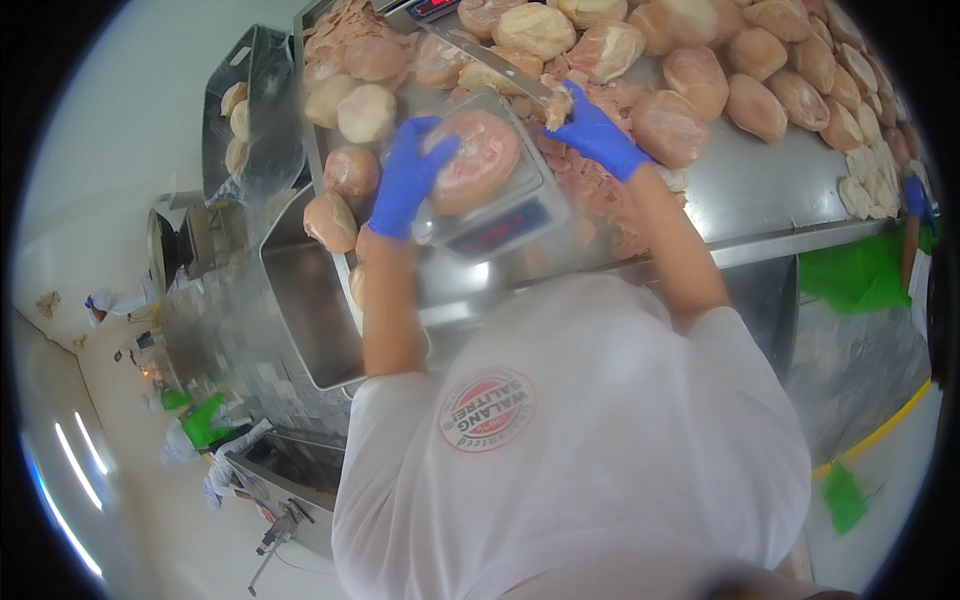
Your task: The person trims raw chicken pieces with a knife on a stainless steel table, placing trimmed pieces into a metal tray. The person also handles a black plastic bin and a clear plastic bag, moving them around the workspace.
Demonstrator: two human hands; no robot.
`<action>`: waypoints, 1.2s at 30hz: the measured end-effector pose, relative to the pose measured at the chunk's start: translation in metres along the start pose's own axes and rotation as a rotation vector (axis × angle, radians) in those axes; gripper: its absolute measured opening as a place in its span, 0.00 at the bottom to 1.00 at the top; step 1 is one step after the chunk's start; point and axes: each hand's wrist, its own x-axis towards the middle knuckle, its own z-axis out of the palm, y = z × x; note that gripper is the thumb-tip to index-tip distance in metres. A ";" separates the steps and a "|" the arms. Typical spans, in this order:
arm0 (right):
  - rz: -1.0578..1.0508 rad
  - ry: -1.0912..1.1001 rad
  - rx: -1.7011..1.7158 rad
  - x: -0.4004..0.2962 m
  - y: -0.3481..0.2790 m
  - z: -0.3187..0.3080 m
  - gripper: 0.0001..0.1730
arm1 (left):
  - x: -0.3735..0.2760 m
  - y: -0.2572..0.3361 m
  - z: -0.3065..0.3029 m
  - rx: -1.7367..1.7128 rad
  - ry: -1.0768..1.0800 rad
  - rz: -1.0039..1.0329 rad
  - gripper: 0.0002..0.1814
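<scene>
A large round piece of pink meat (480,161) rests on the platform of a digital scale (540,199), its pale cut face up. My left hand (409,176), in a blue glove, grips its left side with the thumb over the top. My right hand (600,139), also gloved in blue, holds a long knife (487,61) whose blade points to the upper left; the handle is hidden in the fist. A ragged meat scrap (557,109) is at the fingers, by the blade's near end. Thin meat trimmings (581,176) lie beneath and beside the right hand.
Many rounded meat pieces (670,129) cover the steel table (757,187). A heap of trimmings (352,37) lies at the far left. Left of the table are a steel tub (307,300) and a plastic-lined bin (274,120). A co-worker's gloved hand (915,196) is at the right edge.
</scene>
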 end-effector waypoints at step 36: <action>-0.152 0.027 -0.565 -0.102 -0.065 0.014 0.43 | -0.032 -0.014 0.034 -0.040 0.378 0.058 0.53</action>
